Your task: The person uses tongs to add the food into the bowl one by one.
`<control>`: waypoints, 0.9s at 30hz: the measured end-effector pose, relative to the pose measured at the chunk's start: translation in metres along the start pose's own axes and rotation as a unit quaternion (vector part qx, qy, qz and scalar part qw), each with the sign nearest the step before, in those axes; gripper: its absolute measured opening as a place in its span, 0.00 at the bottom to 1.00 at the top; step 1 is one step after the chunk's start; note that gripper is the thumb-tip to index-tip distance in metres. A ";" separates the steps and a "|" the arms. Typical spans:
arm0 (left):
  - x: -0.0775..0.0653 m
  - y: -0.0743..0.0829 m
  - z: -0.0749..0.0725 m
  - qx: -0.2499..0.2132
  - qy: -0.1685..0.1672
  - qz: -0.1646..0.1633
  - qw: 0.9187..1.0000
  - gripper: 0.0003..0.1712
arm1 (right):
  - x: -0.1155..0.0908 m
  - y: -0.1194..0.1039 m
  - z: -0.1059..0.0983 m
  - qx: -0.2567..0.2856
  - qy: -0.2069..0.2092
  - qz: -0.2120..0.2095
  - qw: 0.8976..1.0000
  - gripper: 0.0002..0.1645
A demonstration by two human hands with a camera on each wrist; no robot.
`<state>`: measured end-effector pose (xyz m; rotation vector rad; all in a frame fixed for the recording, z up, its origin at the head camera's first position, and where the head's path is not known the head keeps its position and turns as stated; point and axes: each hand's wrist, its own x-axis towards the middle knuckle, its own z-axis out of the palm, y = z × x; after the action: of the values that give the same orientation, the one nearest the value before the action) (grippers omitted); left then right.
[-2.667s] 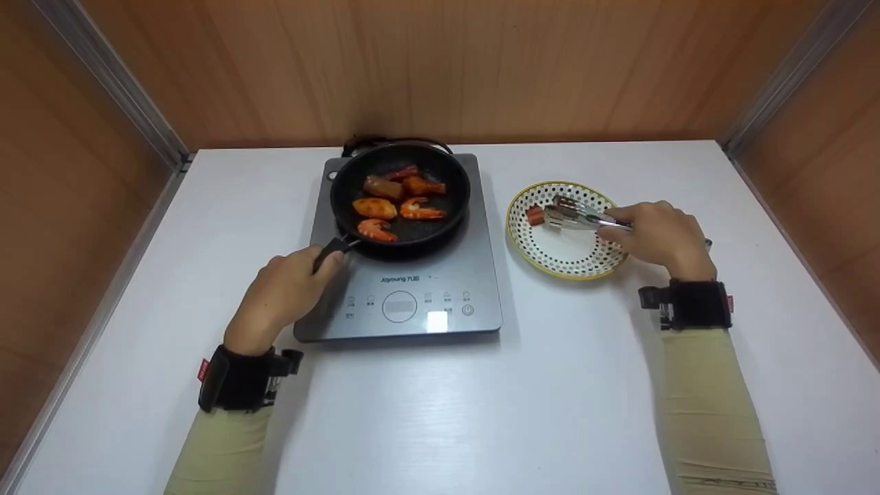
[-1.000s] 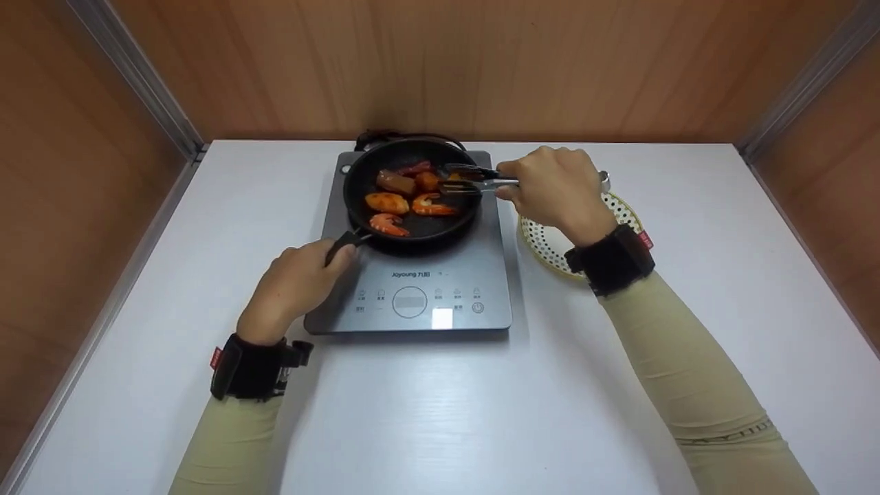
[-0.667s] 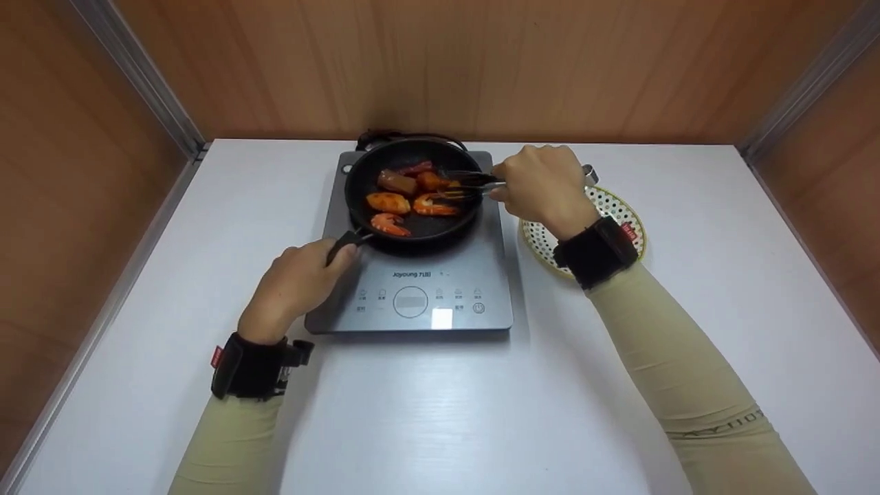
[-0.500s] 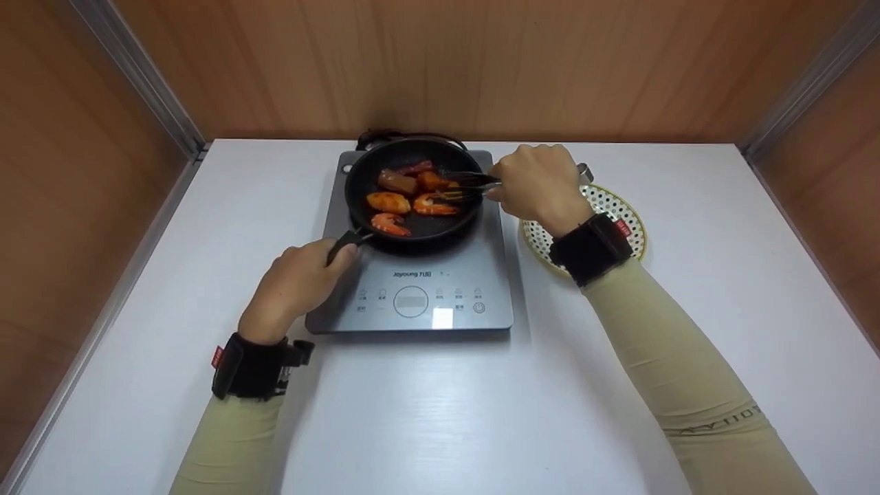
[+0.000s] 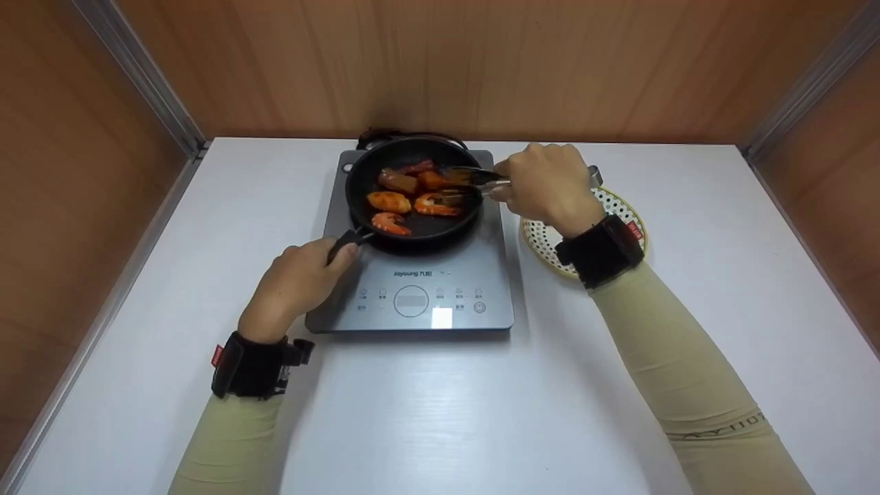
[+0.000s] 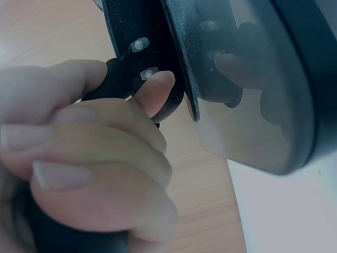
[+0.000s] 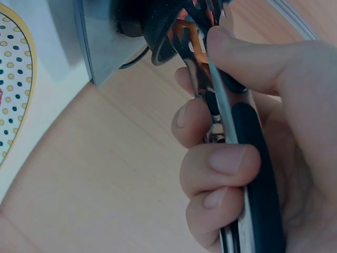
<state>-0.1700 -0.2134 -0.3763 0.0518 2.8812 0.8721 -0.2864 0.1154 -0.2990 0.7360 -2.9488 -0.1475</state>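
Note:
A black frying pan [image 5: 426, 228] sits on a grey induction cooktop [image 5: 412, 278], holding two orange shrimp [image 5: 440, 205], a yellow-brown oval piece [image 5: 389, 201], a brown block [image 5: 397, 180], a dark red strip [image 5: 416, 167] and an orange drumstick-like piece [image 5: 433, 180]. My left hand [image 5: 295, 282] grips the pan's black handle [image 5: 344, 242]. With my right hand [image 5: 546, 182] I hold metal tongs [image 5: 491, 182], black along the grip in the right wrist view. Their spread tips reach into the pan's right side, one on either side of the drumstick-like piece's thin end.
Partly hidden under my right wrist, a dotted plate with a yellow rim [image 5: 622, 206] stands right of the cooktop. A red bit [image 7: 1, 97] shows on it in the right wrist view. A black cord [image 5: 375, 137] lies behind the pan; wooden panels [image 5: 440, 69] enclose the white table [image 5: 426, 405].
My right hand has brought the tongs left from the plate into the pan. Within the last half second they shift slightly right and their tips spread. The left hand keeps its hold on the handle.

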 end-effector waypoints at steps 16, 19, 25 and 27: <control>-0.001 0.001 0.001 -0.002 0.002 0.004 1.000 0.25 | -0.058 0.092 0.026 0.082 0.054 0.044 0.994 0.29; -0.001 0.000 0.001 0.000 0.003 0.007 1.000 0.25 | -0.068 0.110 0.040 0.086 0.047 0.063 0.993 0.29; -0.003 -0.002 -0.002 -0.004 -0.003 0.002 1.000 0.24 | -0.085 0.123 0.063 0.118 0.029 0.120 0.985 0.35; -0.003 -0.002 -0.002 -0.007 -0.006 0.002 1.000 0.24 | -0.089 0.122 0.067 0.132 0.026 0.141 0.981 0.37</control>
<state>-0.1677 -0.2161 -0.3757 0.0600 2.8652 0.8891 -0.2730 0.2695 -0.3579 0.3286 -3.0136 0.2851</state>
